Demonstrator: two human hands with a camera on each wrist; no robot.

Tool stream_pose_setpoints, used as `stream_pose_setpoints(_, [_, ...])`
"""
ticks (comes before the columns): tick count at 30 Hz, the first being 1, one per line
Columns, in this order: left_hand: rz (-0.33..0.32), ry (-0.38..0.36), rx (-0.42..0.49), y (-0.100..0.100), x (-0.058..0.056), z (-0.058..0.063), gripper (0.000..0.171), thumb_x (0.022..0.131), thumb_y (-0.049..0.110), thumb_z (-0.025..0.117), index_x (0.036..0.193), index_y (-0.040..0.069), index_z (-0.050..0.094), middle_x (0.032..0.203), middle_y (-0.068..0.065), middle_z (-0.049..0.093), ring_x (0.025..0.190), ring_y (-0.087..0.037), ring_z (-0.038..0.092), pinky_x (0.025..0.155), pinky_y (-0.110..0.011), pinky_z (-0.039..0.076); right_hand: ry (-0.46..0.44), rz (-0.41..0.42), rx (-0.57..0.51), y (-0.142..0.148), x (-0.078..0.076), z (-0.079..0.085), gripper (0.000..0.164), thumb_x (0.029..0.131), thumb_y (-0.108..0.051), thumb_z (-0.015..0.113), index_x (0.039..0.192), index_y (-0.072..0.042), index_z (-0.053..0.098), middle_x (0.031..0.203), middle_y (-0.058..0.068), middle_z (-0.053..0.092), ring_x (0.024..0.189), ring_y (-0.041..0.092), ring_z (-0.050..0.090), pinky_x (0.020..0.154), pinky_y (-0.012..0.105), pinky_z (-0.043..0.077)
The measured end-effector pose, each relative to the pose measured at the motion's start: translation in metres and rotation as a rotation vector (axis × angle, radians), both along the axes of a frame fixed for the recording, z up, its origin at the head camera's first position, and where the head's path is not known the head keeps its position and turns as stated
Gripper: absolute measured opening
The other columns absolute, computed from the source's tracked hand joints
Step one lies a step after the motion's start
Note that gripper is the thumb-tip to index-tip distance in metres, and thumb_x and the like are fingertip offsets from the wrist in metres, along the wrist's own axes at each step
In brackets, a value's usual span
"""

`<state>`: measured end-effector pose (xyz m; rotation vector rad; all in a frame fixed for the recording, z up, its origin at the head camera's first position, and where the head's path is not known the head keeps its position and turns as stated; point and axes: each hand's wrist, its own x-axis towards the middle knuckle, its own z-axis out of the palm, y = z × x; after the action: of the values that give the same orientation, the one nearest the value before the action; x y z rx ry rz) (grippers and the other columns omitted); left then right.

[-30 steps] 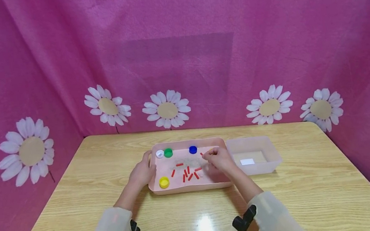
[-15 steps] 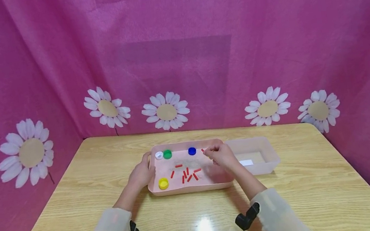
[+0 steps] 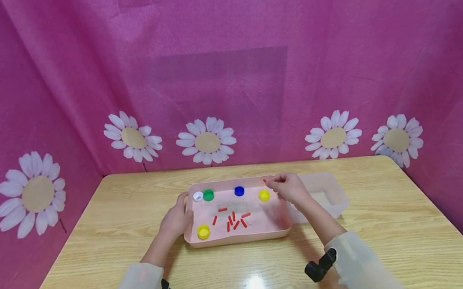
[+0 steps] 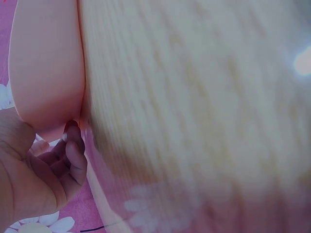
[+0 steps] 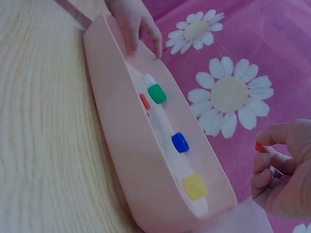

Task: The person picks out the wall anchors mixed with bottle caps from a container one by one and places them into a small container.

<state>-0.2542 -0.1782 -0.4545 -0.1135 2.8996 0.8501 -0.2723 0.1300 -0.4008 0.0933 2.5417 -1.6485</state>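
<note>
A shallow pink tray (image 3: pixel 263 231) stands on the table. My left hand (image 3: pixel 176 220) holds its left end, thumb over the rim and fingers curled under the outside in the left wrist view. My right hand (image 3: pixel 290 188) pinches a small red stick (image 5: pixel 258 144) between thumb and fingertips, raised over the tray's far right corner. Several similar red sticks (image 3: pixel 234 216) lie scattered in the tray's middle. Round caps sit around them: white (image 3: pixel 198 196), a green cap (image 3: pixel 208 195), a blue cap (image 3: pixel 239 191), a yellow cap (image 3: pixel 264 195) near the right hand and another yellow cap (image 3: pixel 203 231) at front left.
A translucent bin (image 3: pixel 337 199) stands against the tray's right side, partly covered by the right hand and forearm. The wooden table (image 3: pixel 134 198) runs back to a pink curtain (image 3: pixel 207 80) with printed daisies.
My right hand has moved right and up with the red stick, uncovering the yellow cap at the tray's right. The left hand keeps its hold on the tray.
</note>
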Motion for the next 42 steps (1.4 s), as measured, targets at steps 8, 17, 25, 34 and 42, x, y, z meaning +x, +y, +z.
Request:
stream_pose_setpoints(8, [-0.007, 0.013, -0.001, 0.0, 0.001, 0.0, 0.06, 0.094, 0.022, 0.044, 0.148, 0.009, 0.021, 0.109, -0.02, 0.063, 0.079, -0.023, 0.056, 0.07, -0.037, 0.048, 0.006, -0.01, 0.015, 0.023, -0.006, -0.001, 0.025, 0.088, -0.017, 0.06, 0.102, 0.004, 0.063, 0.075, -0.003, 0.053, 0.054, 0.005, 0.042, 0.053, 0.018, 0.04])
stream_pose_setpoints(17, [0.004, 0.002, 0.009, 0.0, 0.001, 0.001, 0.061, 0.094, 0.022, 0.045, 0.148, 0.01, 0.02, 0.11, -0.019, 0.063, 0.08, -0.023, 0.056, 0.07, -0.036, 0.047, -0.004, -0.019, 0.049, 0.043, -0.008, -0.002, 0.027, 0.089, -0.018, 0.059, 0.104, 0.005, 0.061, 0.075, -0.003, 0.05, 0.055, 0.007, 0.043, 0.053, 0.02, 0.04])
stream_pose_setpoints(25, [0.003, 0.007, 0.012, 0.0, 0.001, 0.001, 0.06, 0.094, 0.023, 0.045, 0.148, 0.01, 0.02, 0.112, -0.02, 0.062, 0.082, -0.024, 0.056, 0.075, -0.04, 0.049, -0.011, -0.008, 0.07, 0.059, -0.008, -0.009, 0.029, 0.089, -0.02, 0.059, 0.105, 0.005, 0.06, 0.071, -0.005, 0.049, 0.054, 0.005, 0.042, 0.051, 0.02, 0.038])
stream_pose_setpoints(34, [-0.002, 0.012, 0.013, 0.0, 0.001, 0.002, 0.06, 0.094, 0.023, 0.045, 0.148, 0.01, 0.02, 0.106, -0.019, 0.063, 0.079, -0.023, 0.055, 0.071, -0.037, 0.048, -0.045, 0.019, 0.062, 0.066, -0.012, -0.018, 0.024, 0.089, -0.014, 0.057, 0.101, 0.007, 0.059, 0.064, -0.005, 0.045, 0.05, 0.005, 0.039, 0.047, 0.019, 0.034])
stream_pose_setpoints(42, [0.002, 0.01, 0.019, -0.001, 0.001, 0.0, 0.06, 0.094, 0.023, 0.045, 0.148, 0.01, 0.02, 0.11, -0.02, 0.063, 0.082, -0.023, 0.056, 0.076, -0.039, 0.049, -0.054, 0.067, 0.088, 0.069, -0.016, -0.02, 0.023, 0.089, -0.013, 0.057, 0.099, 0.007, 0.059, 0.063, -0.004, 0.045, 0.049, 0.005, 0.039, 0.047, 0.02, 0.034])
